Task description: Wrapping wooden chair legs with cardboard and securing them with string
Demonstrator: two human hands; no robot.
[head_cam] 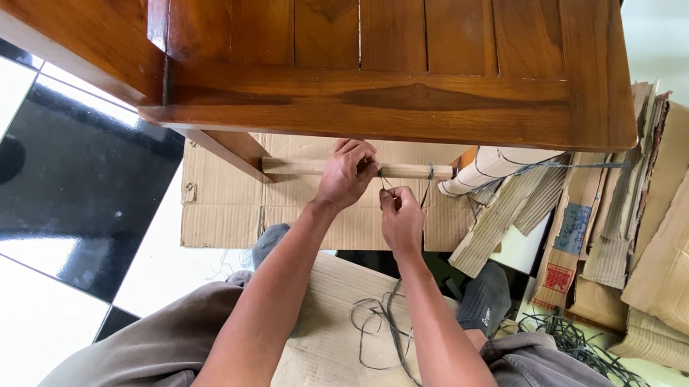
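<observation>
Head view: left hand (pixel 347 172) closed round a pale wood rail (pixel 339 169) just under the front edge of the dark wooden cabinet (pixel 381 48). Right hand (pixel 399 214) beside it, fingers pinched on a thin dark cord (pixel 384 181) running to the rail. Flattened cardboard (pixel 229 196) below the cabinet; more cord loose (pixel 385 323) btw the knees.

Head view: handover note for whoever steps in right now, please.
Left hand: gripping the pale wooden rail under the dark wooden cabinet.
Right hand: pinching a thin dark cord close to the rail.
More cord lies loose on the cardboard sheet between the knees.
Done: one cord wrap shows further along the rail.
Left: the cord at the hands is not visibly tied.
</observation>
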